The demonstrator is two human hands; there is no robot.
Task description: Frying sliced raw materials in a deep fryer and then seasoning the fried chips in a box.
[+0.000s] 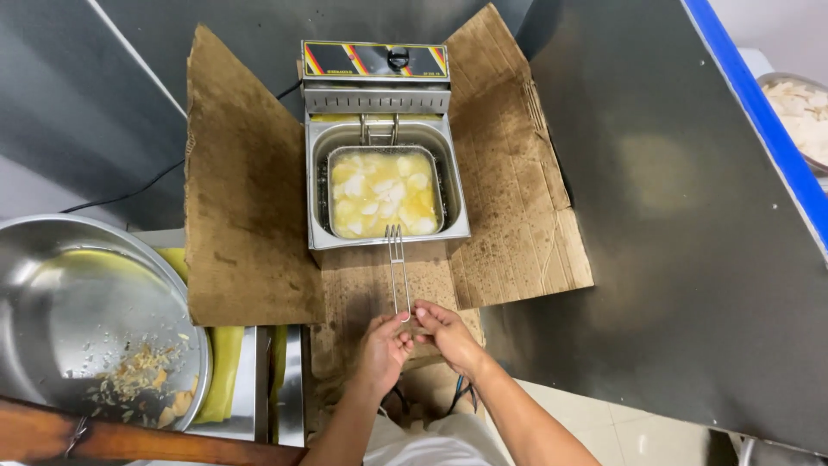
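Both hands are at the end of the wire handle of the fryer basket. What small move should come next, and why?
Probably lift the handle slightly and give a gentle shake. Both the left hand and right hand pinch its end, and the pale pieces float crowded in the oil inside the basket.

I see bright, even overhead light and sharp focus throughout. Soft glare sits on the steel bowl [78, 302] and dark counter [673, 181], and straight edges bow near the frame's borders.

Shiny steel fryer [385, 138], thin metal wire handle [398, 272], rough oil-stained cardboard [250, 216], glossy metal bowl [78, 302]
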